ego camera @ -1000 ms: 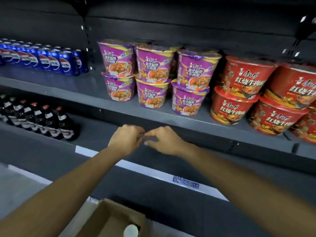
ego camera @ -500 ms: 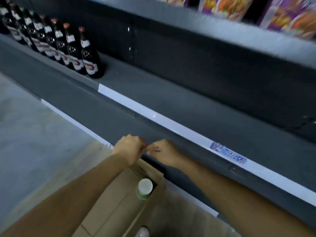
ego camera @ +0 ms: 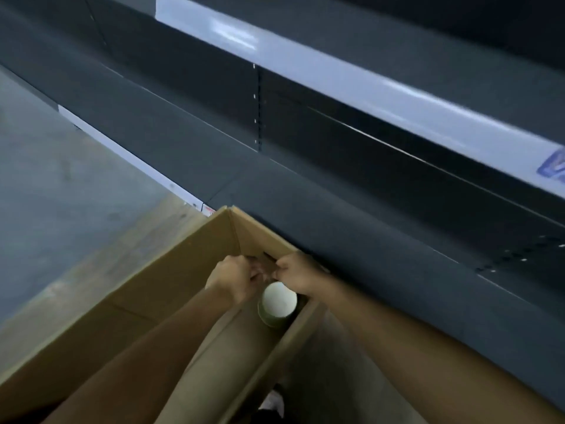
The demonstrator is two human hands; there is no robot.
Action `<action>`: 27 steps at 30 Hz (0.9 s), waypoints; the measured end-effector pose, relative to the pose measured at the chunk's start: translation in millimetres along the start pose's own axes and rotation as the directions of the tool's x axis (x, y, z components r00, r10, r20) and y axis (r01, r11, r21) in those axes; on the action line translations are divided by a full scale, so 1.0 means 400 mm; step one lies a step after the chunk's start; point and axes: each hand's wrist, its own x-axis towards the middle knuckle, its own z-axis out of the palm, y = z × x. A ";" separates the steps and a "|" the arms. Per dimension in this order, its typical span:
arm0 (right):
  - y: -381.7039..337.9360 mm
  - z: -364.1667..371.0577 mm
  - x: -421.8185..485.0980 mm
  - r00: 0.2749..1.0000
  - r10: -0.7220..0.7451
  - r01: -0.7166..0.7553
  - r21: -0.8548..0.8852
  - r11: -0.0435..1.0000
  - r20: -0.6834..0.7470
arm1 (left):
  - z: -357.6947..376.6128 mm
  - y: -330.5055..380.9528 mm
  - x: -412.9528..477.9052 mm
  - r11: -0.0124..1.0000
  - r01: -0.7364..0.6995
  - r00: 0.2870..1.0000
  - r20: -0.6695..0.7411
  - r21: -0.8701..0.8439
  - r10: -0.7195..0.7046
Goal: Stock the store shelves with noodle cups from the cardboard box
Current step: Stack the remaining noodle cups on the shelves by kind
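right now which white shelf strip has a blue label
The upper strip, top right: blue label at its right edge. The lower strip shows none.

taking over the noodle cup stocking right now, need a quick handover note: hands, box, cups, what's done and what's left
Left hand: fingers curled, no cup in it, over the far corner of the cardboard box.
Right hand: also curled, close beside the left hand, no cup.
Noodle cup: only one shows, white lid up, in the box just below the hands, against the box's right wall.
Shelf: the stretch beside the box shows no cups.
Done: no stocked cup is in view here.
Left: grip that cup, lift it out and set it on the shelf; the rest of the box is hidden by the arms.
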 end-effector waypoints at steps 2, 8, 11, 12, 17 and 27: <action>0.034 0.037 0.076 0.999 0.039 -0.039 0.001 0.999 -0.005 | 0.067 -0.038 0.042 0.997 0.049 0.999 0.012 -0.065 -0.048; 0.127 0.149 0.258 0.981 0.194 -0.194 0.004 0.981 -0.029 | 0.267 -0.110 0.162 0.983 0.158 0.979 0.142 -0.094 -0.144; 0.173 0.197 0.314 0.969 0.249 -0.248 -0.026 0.968 0.009 | 0.358 -0.141 0.208 0.960 0.251 0.955 0.195 -0.126 -0.224; 0.184 0.213 0.330 0.962 0.271 -0.269 -0.051 0.962 0.030 | 0.384 -0.150 0.221 0.952 0.275 0.948 0.204 -0.135 -0.245; 0.192 0.252 0.390 0.958 0.272 -0.250 -0.203 0.947 0.089 | 0.494 -0.185 0.269 0.887 0.385 0.909 0.271 -0.256 -0.316; 0.215 0.253 0.403 0.964 0.196 -0.102 -0.436 0.894 0.177 | 0.648 -0.203 0.305 0.801 0.498 0.855 0.339 -0.333 -0.391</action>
